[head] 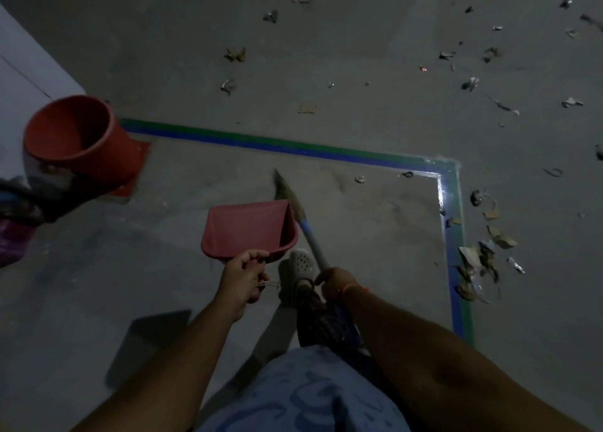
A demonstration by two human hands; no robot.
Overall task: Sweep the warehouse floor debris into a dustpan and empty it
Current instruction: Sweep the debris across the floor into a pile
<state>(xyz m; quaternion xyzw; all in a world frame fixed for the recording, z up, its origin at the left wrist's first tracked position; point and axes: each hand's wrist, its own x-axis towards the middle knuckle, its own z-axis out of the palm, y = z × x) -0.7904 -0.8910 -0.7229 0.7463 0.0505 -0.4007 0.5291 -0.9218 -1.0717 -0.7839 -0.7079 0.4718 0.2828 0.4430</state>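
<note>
My left hand (241, 281) grips the handle of a red dustpan (248, 227), which hangs above the floor with nothing visible inside. My right hand (336, 283) grips the pale blue handle of a broom (310, 239); its straw bristles (280, 186) point forward just past the dustpan's right side. Torn paper and foil debris (479, 262) lies in a pile at the right, outside the taped line. More scraps of debris (470, 84) are scattered over the far floor.
A red bucket (71, 134) stands at the left by a white wall (19, 72). Green and blue floor tape (293, 146) marks a corner around me. My foot in a pale perforated shoe (300, 265) is under my hands. Dark bags (16, 209) lie at the left edge.
</note>
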